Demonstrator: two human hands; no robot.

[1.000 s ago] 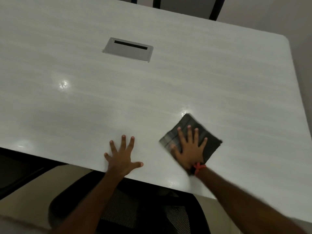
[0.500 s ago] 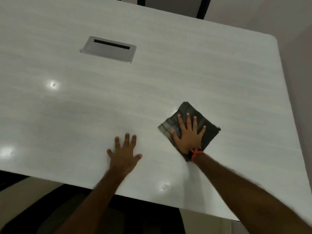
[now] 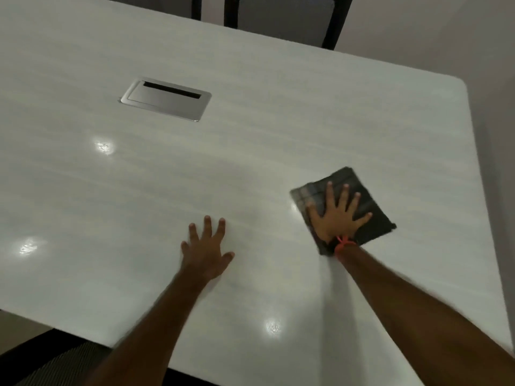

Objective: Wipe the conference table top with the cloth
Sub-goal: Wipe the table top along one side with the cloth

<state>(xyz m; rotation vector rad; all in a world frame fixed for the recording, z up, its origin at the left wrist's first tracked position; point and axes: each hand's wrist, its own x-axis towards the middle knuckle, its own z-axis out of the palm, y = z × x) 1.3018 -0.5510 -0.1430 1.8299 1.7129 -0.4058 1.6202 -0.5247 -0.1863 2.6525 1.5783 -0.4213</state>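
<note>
On table top (image 3: 278,140), right hand (image 3: 335,218) fingers (image 3: 343,197) flat over cloth (image 3: 379,227), middle hidden, left hand (image 3: 204,254) fingers splayed

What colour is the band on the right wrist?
Orange-red. The band shows in the head view, tied just below the right hand.

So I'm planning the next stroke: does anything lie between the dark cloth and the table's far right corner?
Nothing visible does. The white table top between the dark folded cloth under the right hand and that corner is bare. The silver rectangular cable hatch sits far off to the left.
</note>
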